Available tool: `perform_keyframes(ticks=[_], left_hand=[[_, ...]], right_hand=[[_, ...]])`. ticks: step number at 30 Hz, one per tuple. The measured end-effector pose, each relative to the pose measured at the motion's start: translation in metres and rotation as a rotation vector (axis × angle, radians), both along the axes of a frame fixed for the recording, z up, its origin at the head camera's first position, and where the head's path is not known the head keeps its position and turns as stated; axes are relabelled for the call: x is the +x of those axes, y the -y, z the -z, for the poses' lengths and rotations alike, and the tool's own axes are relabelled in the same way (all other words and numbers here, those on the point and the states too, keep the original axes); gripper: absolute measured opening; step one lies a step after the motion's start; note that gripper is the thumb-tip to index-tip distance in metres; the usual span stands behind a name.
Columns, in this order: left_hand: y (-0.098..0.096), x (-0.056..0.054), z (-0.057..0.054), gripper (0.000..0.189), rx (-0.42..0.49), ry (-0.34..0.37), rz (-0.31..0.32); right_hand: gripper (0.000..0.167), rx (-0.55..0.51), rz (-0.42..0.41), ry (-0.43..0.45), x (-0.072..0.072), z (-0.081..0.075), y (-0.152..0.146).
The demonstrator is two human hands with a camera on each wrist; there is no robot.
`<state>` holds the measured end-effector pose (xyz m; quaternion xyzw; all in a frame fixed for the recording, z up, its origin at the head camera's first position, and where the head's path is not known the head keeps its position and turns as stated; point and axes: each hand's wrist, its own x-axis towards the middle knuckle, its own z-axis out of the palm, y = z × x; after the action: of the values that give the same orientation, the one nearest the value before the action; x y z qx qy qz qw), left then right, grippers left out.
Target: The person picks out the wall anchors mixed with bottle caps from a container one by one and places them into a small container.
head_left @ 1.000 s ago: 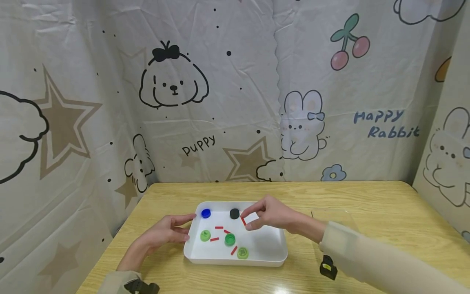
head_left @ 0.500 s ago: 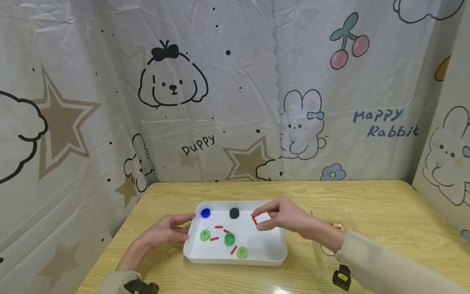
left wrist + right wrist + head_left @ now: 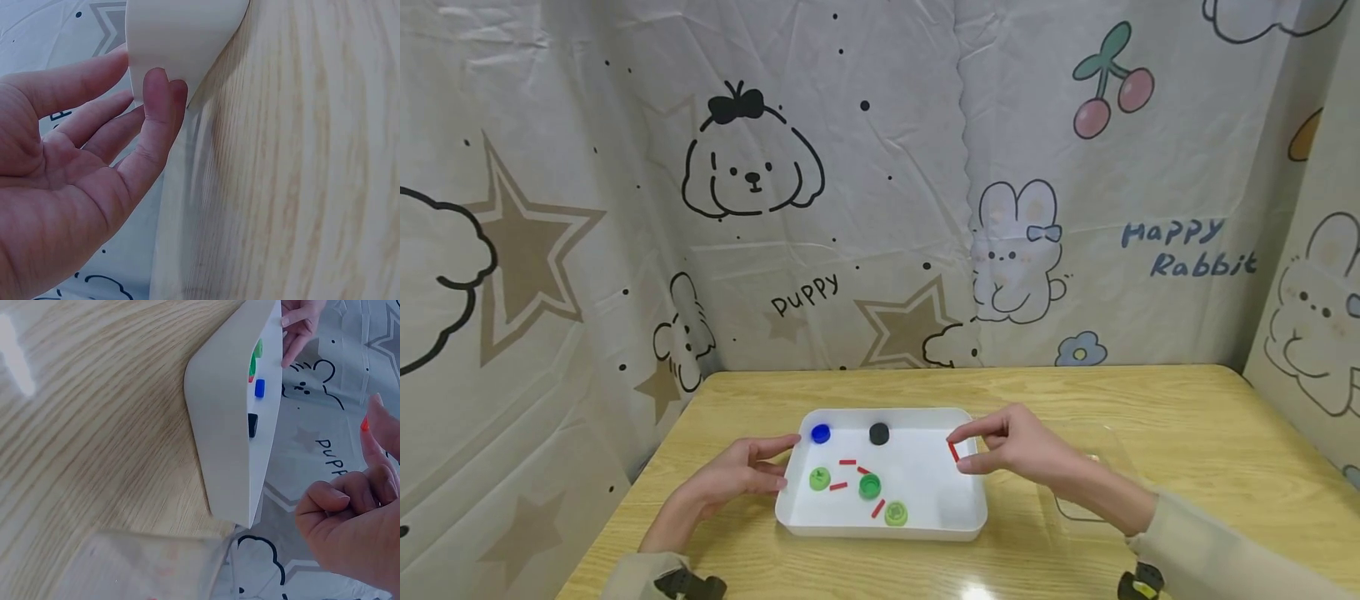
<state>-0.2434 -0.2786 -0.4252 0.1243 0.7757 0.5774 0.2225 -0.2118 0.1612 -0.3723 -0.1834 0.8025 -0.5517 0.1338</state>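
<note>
My right hand point(image 3: 1022, 447) pinches a short red stick point(image 3: 954, 451) between thumb and forefinger over the right end of a shallow white tray point(image 3: 880, 533). In the right wrist view its other fingers are curled in. My left hand point(image 3: 737, 475) touches the tray's left end with its fingertips; the left wrist view has the fingers point(image 3: 156, 119) lying against the outer wall. In the tray are a blue cap point(image 3: 821, 433), a black cap point(image 3: 879, 433), a green cap point(image 3: 870, 486), two light green caps point(image 3: 896, 513) and several red sticks point(image 3: 838, 486).
To the right of the tray stands a clear plastic box point(image 3: 156, 562), partly hidden by the right forearm. Both stand on a wood-grain table point(image 3: 737, 567). A patterned cloth point(image 3: 880, 208) hangs behind and along the sides.
My right hand has moved right, carrying the pinched red stick from near the black cap to the tray's right end. The left hand and the pieces in the tray have stayed put.
</note>
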Motion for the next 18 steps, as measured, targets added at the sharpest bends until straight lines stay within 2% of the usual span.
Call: perform_keyframes(ticks=[5,11,18], left_hand=[[0.0,0.0,0.0,0.077,0.004,-0.007,0.016],[0.001,0.0,0.002,0.076,-0.004,-0.004,-0.001],[0.001,0.0,0.002,0.076,-0.006,-0.008,-0.01]], right_hand=[[0.035,0.009,0.028,-0.009,0.004,0.0,-0.016],[0.041,0.006,0.053,0.012,0.009,-0.001,-0.035],[0.045,0.026,0.084,-0.003,0.016,0.0,-0.055]])
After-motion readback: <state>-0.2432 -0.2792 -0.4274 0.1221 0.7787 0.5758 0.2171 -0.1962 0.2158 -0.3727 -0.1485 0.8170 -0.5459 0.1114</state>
